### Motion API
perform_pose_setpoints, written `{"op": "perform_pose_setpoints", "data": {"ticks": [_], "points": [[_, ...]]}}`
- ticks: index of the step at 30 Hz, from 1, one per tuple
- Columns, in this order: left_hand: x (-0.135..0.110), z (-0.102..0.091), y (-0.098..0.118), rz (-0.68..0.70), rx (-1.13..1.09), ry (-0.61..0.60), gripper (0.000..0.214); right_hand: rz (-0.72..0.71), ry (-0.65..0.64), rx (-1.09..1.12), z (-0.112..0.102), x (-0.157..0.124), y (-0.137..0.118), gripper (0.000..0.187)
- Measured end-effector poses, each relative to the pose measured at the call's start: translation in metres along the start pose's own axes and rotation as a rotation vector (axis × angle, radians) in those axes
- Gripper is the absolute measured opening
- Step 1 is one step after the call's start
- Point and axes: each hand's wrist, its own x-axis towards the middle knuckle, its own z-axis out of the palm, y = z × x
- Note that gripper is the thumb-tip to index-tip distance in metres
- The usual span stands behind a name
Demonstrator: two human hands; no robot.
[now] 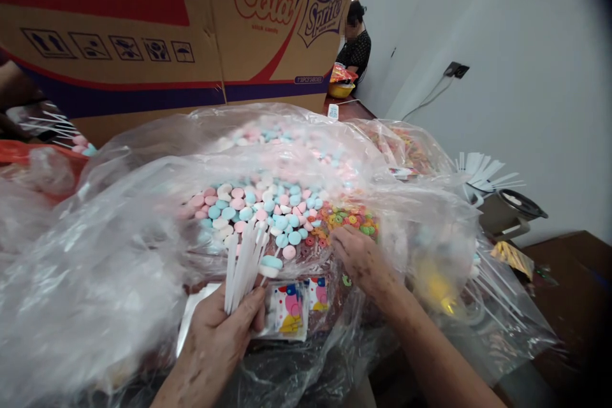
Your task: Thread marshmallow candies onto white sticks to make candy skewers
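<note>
My left hand (222,328) is wrapped round a bundle of white plastic sticks (246,261) that point upward. One stick beside the bundle carries a blue and a white candy (271,266). At the edge of a heap of small coloured ring candies (354,220), my right hand (358,258) has its fingers pinched together; whatever is between the fingertips is hidden. Pink, blue and white round candies (258,207) lie heaped in the open clear plastic bag beyond my left hand. Printed wrappers (289,312) are stacked between my hands.
A large cardboard box (229,32) stands behind the bags. To the right are a bag of candy rings (406,150), a metal jug (507,210) and white sticks (482,172). A person (356,41) sits at the far end near a yellow bowl (341,90).
</note>
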Motion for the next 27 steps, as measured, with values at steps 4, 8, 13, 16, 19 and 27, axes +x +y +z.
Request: {"op": "perform_pose_setpoints", "data": {"ticks": [4, 8, 13, 16, 19, 27], "points": [[-0.001, 0.001, 0.004, -0.048, 0.046, -0.046, 0.042, 0.043, -0.107, -0.093, -0.007, 0.006, -0.016, 0.028], [0.001, -0.001, 0.003, -0.035, 0.054, -0.061, 0.042, 0.077, -0.151, -0.174, -0.009, 0.004, -0.023, 0.034], [0.002, -0.004, -0.006, -0.017, 0.066, -0.098, 0.041, 0.131, -0.148, -0.291, -0.002, 0.002, -0.023, 0.033], [0.002, -0.003, -0.012, 0.028, 0.055, -0.095, 0.041, 0.129, -0.101, -0.333, 0.005, 0.000, -0.022, 0.023], [0.001, -0.002, -0.014, 0.038, 0.032, -0.089, 0.040, 0.112, -0.005, -0.310, 0.015, -0.003, -0.019, 0.019], [0.000, 0.000, -0.011, 0.097, 0.177, -0.220, 0.033, 0.272, 0.245, 0.956, 0.011, -0.005, -0.026, 0.019]]}}
